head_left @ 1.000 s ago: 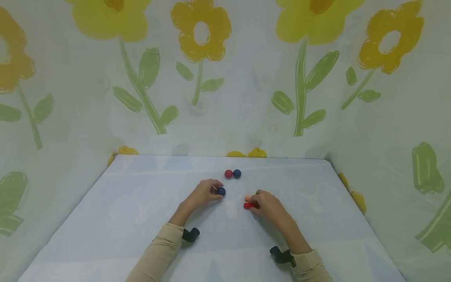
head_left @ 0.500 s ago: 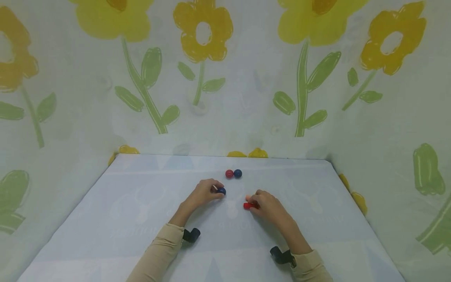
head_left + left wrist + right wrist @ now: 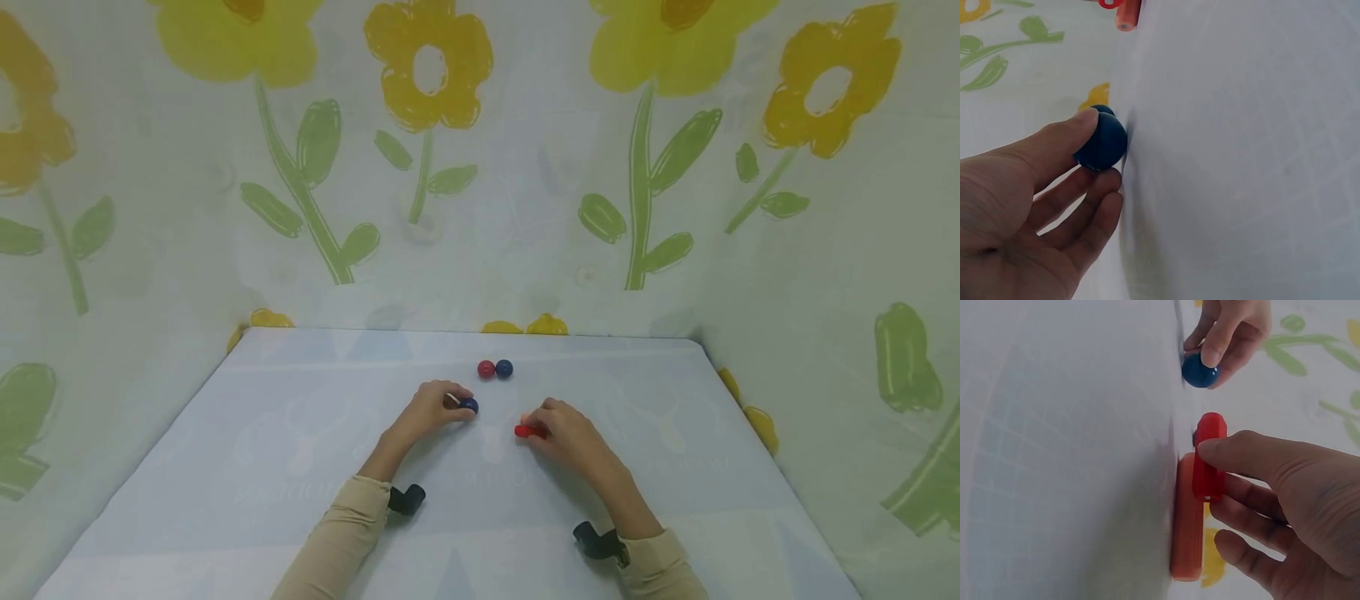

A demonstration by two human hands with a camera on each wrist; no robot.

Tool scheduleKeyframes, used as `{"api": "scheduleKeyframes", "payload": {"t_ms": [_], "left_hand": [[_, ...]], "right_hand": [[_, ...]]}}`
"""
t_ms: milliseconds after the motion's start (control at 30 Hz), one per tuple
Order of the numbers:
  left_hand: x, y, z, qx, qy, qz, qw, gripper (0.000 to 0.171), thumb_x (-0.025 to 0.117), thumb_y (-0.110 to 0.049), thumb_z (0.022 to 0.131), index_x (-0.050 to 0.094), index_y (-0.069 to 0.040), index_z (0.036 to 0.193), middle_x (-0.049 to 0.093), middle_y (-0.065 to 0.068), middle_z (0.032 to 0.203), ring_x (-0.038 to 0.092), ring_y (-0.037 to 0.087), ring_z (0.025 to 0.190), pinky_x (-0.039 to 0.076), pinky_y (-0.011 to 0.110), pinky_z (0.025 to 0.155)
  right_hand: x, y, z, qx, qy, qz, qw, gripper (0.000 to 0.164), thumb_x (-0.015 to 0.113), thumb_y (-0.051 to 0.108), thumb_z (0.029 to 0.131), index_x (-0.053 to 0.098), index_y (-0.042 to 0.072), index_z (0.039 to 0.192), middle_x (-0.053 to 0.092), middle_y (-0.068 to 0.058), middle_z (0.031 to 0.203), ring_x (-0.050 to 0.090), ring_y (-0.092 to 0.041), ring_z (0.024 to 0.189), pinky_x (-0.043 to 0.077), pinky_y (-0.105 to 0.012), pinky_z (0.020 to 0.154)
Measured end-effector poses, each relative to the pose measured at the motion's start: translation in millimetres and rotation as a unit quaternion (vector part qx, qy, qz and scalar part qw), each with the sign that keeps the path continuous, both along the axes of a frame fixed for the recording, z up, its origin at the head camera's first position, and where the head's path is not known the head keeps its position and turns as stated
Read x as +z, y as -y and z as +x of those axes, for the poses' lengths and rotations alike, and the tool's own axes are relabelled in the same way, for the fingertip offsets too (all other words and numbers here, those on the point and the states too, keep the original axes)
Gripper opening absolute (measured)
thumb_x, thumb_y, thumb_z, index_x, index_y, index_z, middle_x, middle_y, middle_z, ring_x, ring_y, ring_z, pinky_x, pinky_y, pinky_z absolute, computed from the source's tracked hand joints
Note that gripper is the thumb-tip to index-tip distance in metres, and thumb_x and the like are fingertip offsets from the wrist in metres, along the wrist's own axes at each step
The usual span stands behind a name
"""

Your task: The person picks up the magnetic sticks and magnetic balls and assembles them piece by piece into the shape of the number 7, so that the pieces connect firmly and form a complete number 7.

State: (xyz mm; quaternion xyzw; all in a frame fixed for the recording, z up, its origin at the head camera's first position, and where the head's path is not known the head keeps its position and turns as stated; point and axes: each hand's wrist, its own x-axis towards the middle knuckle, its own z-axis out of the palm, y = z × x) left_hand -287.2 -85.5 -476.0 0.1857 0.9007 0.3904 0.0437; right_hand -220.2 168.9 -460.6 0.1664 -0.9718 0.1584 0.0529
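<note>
Between thumb and fingers, my left hand (image 3: 431,411) pinches a dark blue ball (image 3: 1107,142) at the tabletop. To its right, my right hand (image 3: 572,437) grips a short red rod (image 3: 1209,462) by thumb and fingers. The red rod is held a little off the table. Just beyond it a longer orange rod (image 3: 1187,531) lies on the surface, mostly covered by the fingers in the head view. Farther back, a red ball (image 3: 486,369) and a second blue ball (image 3: 504,368) sit side by side, seemingly touching.
The white table (image 3: 300,517) has its back edge against a cloth wall (image 3: 510,250) printed with yellow flowers. More of this cloth rises on the left and right sides. Black wrist mounts (image 3: 597,542) stick out inward from both forearms.
My right hand has raised the red rod slightly, and it now overlaps the orange rod more in the head view. The left hand stays at the blue ball, almost still.
</note>
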Motion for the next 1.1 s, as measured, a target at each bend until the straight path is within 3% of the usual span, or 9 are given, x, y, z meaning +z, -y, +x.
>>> {"api": "scheduleKeyframes", "payload": {"t_ms": [600,1100], "left_hand": [[1.3,-1,-0.5,0.004,0.013,0.002,0.9999,0.034,0.079,-0.024,0.083,0.073,-0.013,0.114,0.072,0.003,0.105,0.063,0.012,0.087,0.056,0.031,0.083],[-2.4,-1,0.2,0.016,0.016,0.007,0.9997,0.035,0.079,-0.024,0.082,0.073,-0.013,0.114,0.072,0.003,0.106,0.063,0.014,0.088,0.056,0.032,0.085]], "right_hand": [[9.0,4,-7.2,-0.016,0.010,-0.035,0.999,0.021,0.080,0.018,0.081,0.075,0.015,0.102,0.068,0.001,0.093,0.057,-0.013,0.086,0.056,-0.029,0.082],[9.5,10,-27.4,-0.014,0.008,-0.022,1.000,0.022,0.079,0.020,0.083,0.074,0.017,0.105,0.068,0.002,0.094,0.054,-0.013,0.089,0.054,-0.028,0.084]]}}
